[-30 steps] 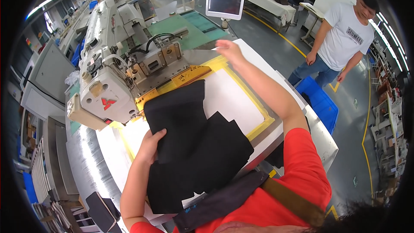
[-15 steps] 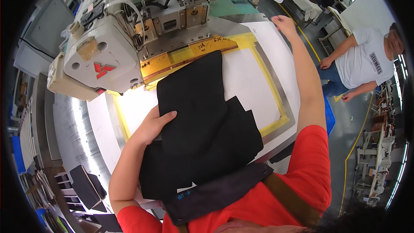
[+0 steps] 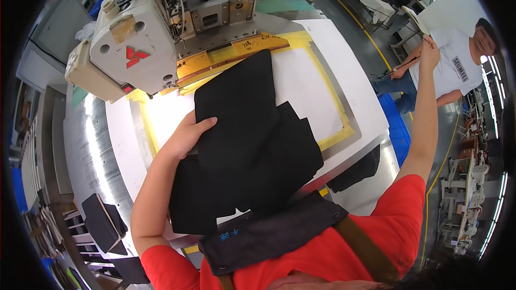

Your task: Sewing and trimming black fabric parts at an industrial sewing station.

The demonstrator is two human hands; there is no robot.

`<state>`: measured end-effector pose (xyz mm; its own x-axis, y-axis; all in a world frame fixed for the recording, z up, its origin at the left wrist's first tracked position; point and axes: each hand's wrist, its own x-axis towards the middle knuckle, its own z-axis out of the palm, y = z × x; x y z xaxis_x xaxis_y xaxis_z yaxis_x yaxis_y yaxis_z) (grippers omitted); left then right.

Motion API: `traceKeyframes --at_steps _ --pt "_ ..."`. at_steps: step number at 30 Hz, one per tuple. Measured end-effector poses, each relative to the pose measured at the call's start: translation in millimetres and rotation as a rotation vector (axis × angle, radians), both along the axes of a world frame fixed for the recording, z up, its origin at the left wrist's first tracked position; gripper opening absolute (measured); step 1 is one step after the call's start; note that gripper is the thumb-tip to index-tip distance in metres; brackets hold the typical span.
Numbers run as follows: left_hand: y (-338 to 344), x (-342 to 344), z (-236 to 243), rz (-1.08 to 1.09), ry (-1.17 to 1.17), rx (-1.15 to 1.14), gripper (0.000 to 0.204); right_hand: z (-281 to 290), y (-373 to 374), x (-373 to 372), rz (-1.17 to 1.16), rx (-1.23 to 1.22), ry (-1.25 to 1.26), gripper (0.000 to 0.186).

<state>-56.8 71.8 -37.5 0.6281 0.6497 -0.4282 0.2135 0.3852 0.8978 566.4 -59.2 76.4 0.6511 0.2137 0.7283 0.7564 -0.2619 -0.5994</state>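
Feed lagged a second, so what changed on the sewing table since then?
The right hand left the table's far edge and rose out to the right. The left hand stayed on the black fabric pieces, which lie as before on the yellow frame.

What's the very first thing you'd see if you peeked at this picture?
Probably the big black fabric spread across the middle of the white table, with the left hand pressing on its left edge. Just behind it sits a bulky cream sewing machine, and the right hand is raised far to the right.
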Motion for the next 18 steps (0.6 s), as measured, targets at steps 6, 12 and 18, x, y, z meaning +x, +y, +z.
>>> traceKeyframes --at_steps 6,12,18 --pt "0 -2 -4 0.013 -0.075 -0.023 0.045 76 28 -128 0.25 0.105 -0.22 0.021" --pt "-4 -2 2 0.038 -0.11 -0.053 0.044 115 39 -212 0.576 0.111 -0.239 0.021" --pt "-6 -5 1 0.07 -0.149 -0.069 0.043 85 36 -225 0.63 -0.324 -0.107 0.018"
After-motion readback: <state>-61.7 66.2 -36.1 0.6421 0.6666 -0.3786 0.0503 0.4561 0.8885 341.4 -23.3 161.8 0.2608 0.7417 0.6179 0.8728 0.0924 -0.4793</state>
